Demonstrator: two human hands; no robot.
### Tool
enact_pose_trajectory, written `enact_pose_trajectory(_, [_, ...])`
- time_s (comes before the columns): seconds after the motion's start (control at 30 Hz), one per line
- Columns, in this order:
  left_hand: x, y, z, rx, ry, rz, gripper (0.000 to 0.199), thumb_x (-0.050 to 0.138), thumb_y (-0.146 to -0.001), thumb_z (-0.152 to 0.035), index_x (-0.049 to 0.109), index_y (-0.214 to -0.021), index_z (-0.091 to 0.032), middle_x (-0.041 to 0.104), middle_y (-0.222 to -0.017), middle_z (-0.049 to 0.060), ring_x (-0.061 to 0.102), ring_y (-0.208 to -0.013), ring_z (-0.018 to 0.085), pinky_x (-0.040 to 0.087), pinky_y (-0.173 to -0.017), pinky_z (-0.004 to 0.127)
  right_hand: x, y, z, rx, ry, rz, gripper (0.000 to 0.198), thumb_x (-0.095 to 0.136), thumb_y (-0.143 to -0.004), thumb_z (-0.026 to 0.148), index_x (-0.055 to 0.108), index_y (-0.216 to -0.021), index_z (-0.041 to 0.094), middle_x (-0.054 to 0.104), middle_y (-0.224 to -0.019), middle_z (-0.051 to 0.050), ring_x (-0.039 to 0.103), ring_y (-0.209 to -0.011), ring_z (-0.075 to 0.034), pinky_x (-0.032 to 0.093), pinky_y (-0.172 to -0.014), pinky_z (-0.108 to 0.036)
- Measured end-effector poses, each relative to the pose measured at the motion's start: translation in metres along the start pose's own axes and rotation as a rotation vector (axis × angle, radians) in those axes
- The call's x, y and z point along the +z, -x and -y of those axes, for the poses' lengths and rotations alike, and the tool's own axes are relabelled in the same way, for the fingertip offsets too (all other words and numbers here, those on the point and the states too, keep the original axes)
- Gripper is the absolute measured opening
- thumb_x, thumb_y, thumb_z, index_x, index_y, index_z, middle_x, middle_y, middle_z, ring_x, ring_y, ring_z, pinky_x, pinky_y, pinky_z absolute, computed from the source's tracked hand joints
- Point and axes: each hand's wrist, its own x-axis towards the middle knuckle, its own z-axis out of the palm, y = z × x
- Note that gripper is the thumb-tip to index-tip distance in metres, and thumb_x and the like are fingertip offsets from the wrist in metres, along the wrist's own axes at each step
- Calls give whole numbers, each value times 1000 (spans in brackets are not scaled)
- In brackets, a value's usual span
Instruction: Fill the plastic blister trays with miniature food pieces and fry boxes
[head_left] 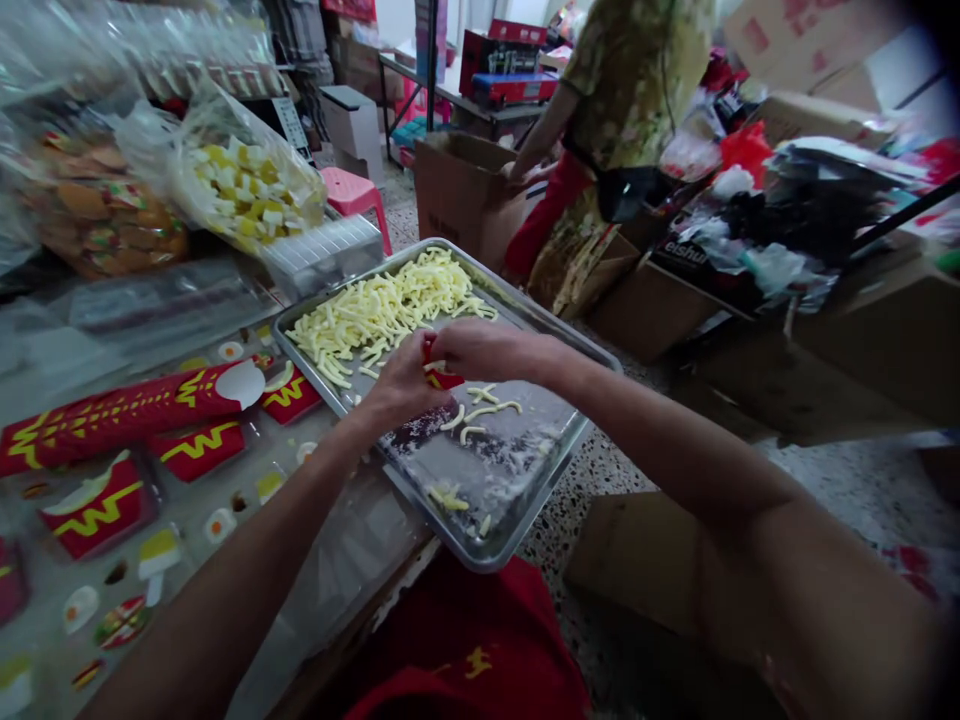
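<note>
Over the metal tray [450, 545], my left hand [409, 385] is closed around a small red carton with yellow marks [444, 377]. My right hand [480, 347] is curled at the top of that carton; what its fingers hold is hidden. Behind both hands, a heap of pale yellow toy-like fries [390, 300] fills the tray's far left part. Several loose fries [480, 405] lie just in front of the hands, and a few pieces [448, 497] rest near the tray's closest corner.
On the table at left lie a nested stack of red cartons [127, 410], a filled carton [94, 505] and small food-shaped pieces [161, 552]. Bags of yellow-and-white pieces [240, 190] and brown pieces [97, 205] stand behind. Another person [637, 90] bends over a cardboard box [457, 190].
</note>
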Motion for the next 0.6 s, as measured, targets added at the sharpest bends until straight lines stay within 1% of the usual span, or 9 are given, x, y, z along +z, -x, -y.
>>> enact_pose_trajectory(0.03, [5, 0, 1, 22, 63, -27, 69, 77, -53, -16, 53, -118, -16, 67, -107, 5, 65, -90, 20, 55, -80, 32, -2, 4, -2, -7, -1, 7, 17, 64, -83, 5, 79, -82, 15, 64, -70, -2, 51, -64, -12, 35, -64, -27])
enact_pose_trajectory(0.07, [9, 0, 1, 38, 111, -48, 70, 76, -53, -15, 52, -119, -16, 67, -108, 4, 65, -91, 19, 54, -81, 31, -3, 8, -3, 11, -17, -37, 20, 62, -84, 6, 79, -85, 15, 65, -72, -1, 52, -66, -13, 35, -66, -27])
enact_pose_trajectory(0.2, [23, 0, -5, 47, 208, -147, 71, 71, -55, -13, 49, -122, -18, 64, -111, 4, 63, -93, 19, 54, -81, 30, 3, 13, 2, 203, -1, -280, 16, 62, -81, 7, 77, -80, 14, 67, -78, -4, 55, -72, -16, 36, -67, -28])
enact_pose_trajectory(0.23, [24, 1, -6, 33, 201, -170, 70, 71, -55, -12, 49, -122, -18, 64, -110, 4, 63, -94, 19, 55, -81, 30, 5, 14, 3, 207, -23, -310, 14, 63, -80, 8, 76, -79, 14, 67, -77, -4, 55, -72, -16, 36, -67, -28])
enact_pose_trajectory(0.3, [23, 3, -6, 10, 161, -171, 70, 72, -56, -13, 50, -122, -17, 64, -112, 5, 63, -97, 21, 55, -84, 32, 6, 18, -2, 150, -135, -367, 14, 62, -79, 6, 73, -84, 14, 67, -78, -2, 55, -72, -14, 37, -67, -26])
enact_pose_trajectory(0.4, [12, 8, -1, -22, 88, -93, 80, 76, -57, -15, 49, -132, -15, 64, -120, 9, 63, -105, 24, 53, -95, 37, 12, 37, -25, 70, -272, -436, 20, 62, -82, 8, 71, -99, 15, 68, -87, -1, 57, -76, -13, 40, -69, -25])
enact_pose_trajectory(0.43, [8, 10, 2, -40, 58, -74, 83, 77, -57, -16, 48, -135, -14, 64, -122, 10, 63, -108, 24, 52, -98, 38, 17, 46, -35, 64, -266, -421, 20, 64, -83, 11, 71, -101, 16, 68, -90, -1, 57, -76, -13, 41, -69, -25])
enact_pose_trajectory(0.5, [-1, 13, 8, -89, -20, -82, 85, 77, -58, -18, 49, -137, -14, 63, -125, 11, 62, -113, 26, 49, -103, 40, 33, 63, -49, 61, -176, -320, 21, 72, -81, 17, 74, -102, 18, 69, -95, -3, 58, -78, -14, 42, -69, -27])
enact_pose_trajectory(0.6, [-9, 16, 15, -130, -91, -105, 84, 78, -58, -20, 52, -137, -15, 64, -126, 11, 62, -114, 27, 48, -105, 41, 65, 73, -53, 62, 33, -148, 21, 77, -77, 22, 77, -98, 19, 69, -101, -8, 60, -87, -21, 42, -70, -30])
